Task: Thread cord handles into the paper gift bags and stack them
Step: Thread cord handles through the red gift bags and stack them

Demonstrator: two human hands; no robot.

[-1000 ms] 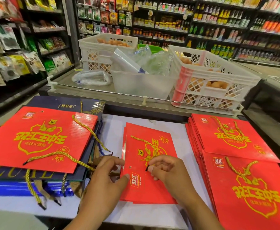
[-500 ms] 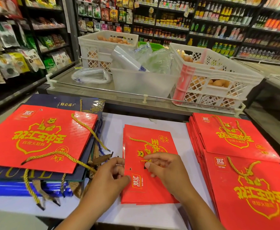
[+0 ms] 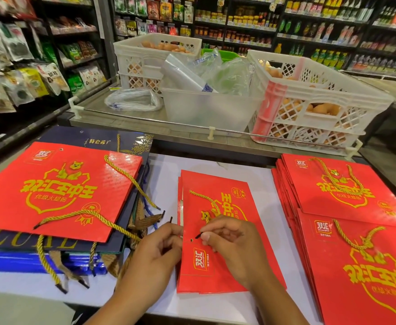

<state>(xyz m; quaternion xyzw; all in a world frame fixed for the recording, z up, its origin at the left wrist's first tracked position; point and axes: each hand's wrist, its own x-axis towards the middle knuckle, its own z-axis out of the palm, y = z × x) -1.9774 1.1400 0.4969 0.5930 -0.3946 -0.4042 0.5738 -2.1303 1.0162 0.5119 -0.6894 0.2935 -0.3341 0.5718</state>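
Observation:
A flat red gift bag (image 3: 218, 266) lies in the middle of the white table, its top edge turned left. A gold cord (image 3: 206, 200) runs across it. My right hand (image 3: 234, 245) pinches the cord's black tip just beside a small hole in the bag. My left hand (image 3: 154, 256) grips the bag's left edge, fingers curled around it. Two stacks of red bags with gold handles (image 3: 347, 202) lie at the right. Another red bag (image 3: 58, 191) tops a pile at the left.
Loose gold cords (image 3: 49, 266) hang off the left pile of dark blue bags (image 3: 93, 139). Behind the table a raised counter carries white crates of eggs (image 3: 314, 102), a clear tub (image 3: 206, 109) and plastic bags. Shop shelves stand all round.
My right hand has drawn the cord's black tip down to the small hole near the bag's left edge. My left hand has shifted slightly along that edge.

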